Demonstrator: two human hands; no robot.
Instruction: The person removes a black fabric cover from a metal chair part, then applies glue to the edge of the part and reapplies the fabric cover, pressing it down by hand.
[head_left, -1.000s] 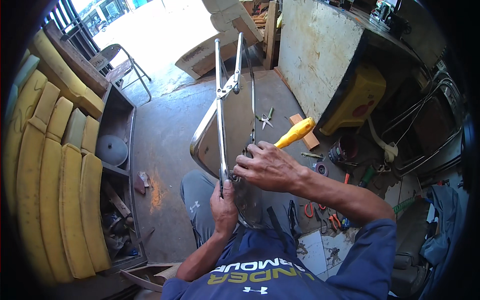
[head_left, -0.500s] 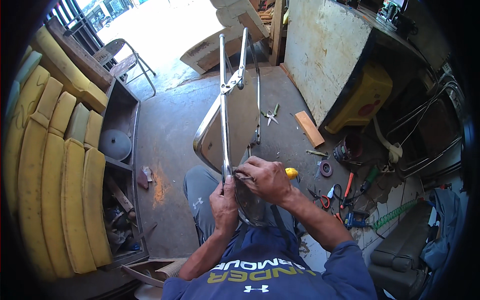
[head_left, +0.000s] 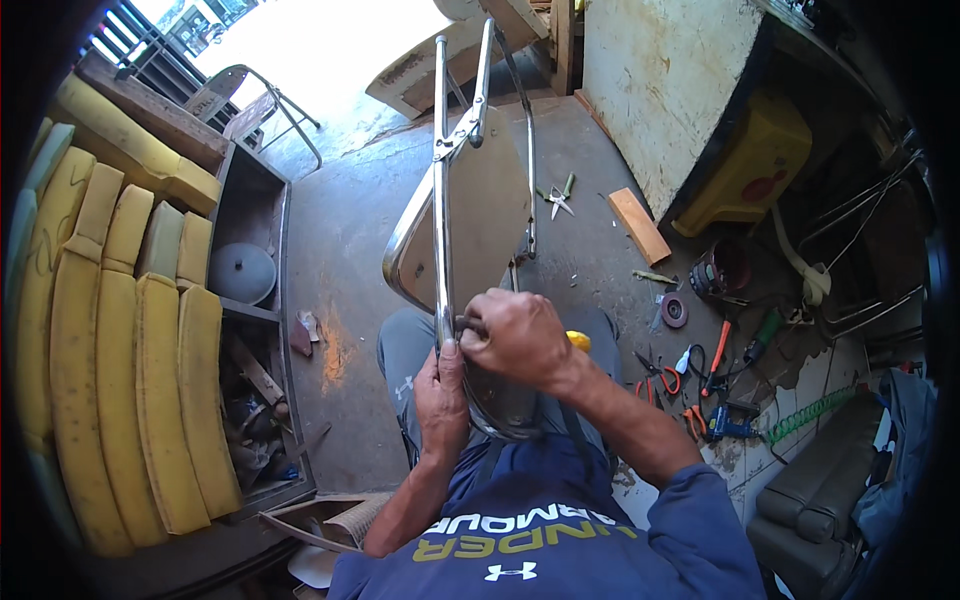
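Observation:
A folding chair (head_left: 443,200) with chromed tube legs and a tan panel stands folded between my knees. My left hand (head_left: 441,405) is closed round the lower part of its near tube, thumb lying along the metal. Just right of that tube, my right hand (head_left: 520,340) is curled in a fist. From its fingers pokes a small dark, crumpled piece (head_left: 470,327) that looks like a rag and touches the tube; most of it is hidden. Below both hands, the chair's dark rounded end (head_left: 500,405) rests against my lap.
Yellow foam pads (head_left: 110,370) are stacked on the left beside a metal shelf (head_left: 285,300). On the floor to the right lie snips (head_left: 561,198), a wood block (head_left: 638,227), orange-handled pliers (head_left: 695,420), a blue air stapler (head_left: 733,420) and a grinding disc (head_left: 674,311). A metal cabinet (head_left: 670,90) stands beyond.
My right hand has turned into a tighter fist and shifted slightly up along the tube. The left hand keeps its grip. The whole view has tilted a little.

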